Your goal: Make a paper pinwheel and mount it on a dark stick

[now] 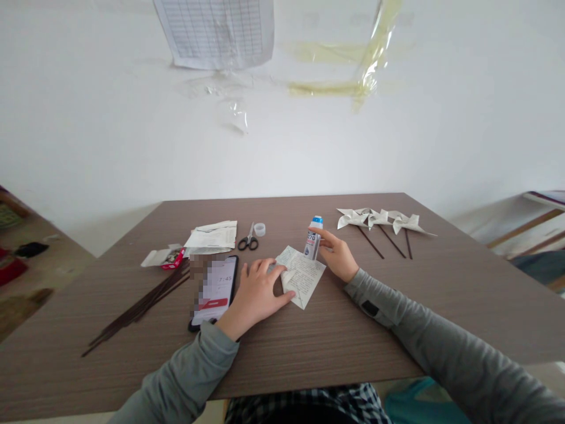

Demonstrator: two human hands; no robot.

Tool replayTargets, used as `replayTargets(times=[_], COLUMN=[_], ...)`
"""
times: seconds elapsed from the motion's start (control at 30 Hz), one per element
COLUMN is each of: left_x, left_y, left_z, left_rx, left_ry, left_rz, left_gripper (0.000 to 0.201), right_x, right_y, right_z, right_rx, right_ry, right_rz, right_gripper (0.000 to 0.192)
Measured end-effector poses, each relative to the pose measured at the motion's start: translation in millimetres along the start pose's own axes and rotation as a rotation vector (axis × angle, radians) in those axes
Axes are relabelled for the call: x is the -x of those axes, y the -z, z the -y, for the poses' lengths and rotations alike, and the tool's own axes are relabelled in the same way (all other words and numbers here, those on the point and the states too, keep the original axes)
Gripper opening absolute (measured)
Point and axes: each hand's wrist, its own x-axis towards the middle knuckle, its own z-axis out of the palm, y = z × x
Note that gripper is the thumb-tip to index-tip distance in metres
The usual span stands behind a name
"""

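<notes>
A printed sheet of paper (304, 275), cut or folded with a corner turned in, lies on the table before me. My left hand (261, 290) rests on its left side, fingers spread, the fingertips touching the paper. My right hand (338, 256) grips a white glue bottle (311, 242) with a blue top, which stands nearly upright at the paper's upper right edge. Just left of my left hand lies a phone (216, 288) with its screen lit.
Scissors (248, 238) and a clear tape roll (260, 229) lie behind the phone. Further left are folded papers (212, 237), a small red box (174, 257) and thin brown sticks (141, 303). Several paper pinwheels (379, 219) on sticks lie at the back right, near the wall (282, 159).
</notes>
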Motion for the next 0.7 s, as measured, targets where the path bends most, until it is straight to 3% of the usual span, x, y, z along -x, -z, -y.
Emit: replayTargets(times=[0.33, 0.7], left_x=[0.8, 0.9], left_y=[2.3, 3.7], left_z=[-0.5, -0.6], left_rx=[-0.002, 0.002], left_ry=[0.003, 0.007], left_rz=[0.035, 0.032], left_gripper=[0.061, 0.057], right_x=[-5.3, -6.1], right_y=[10.6, 12.6], right_z=[-11.3, -0.2], right_rx=[0.326, 0.330], right_ry=[0.249, 0.188], right_rz=[-0.049, 0.046], right_gripper=[0.059, 0.048])
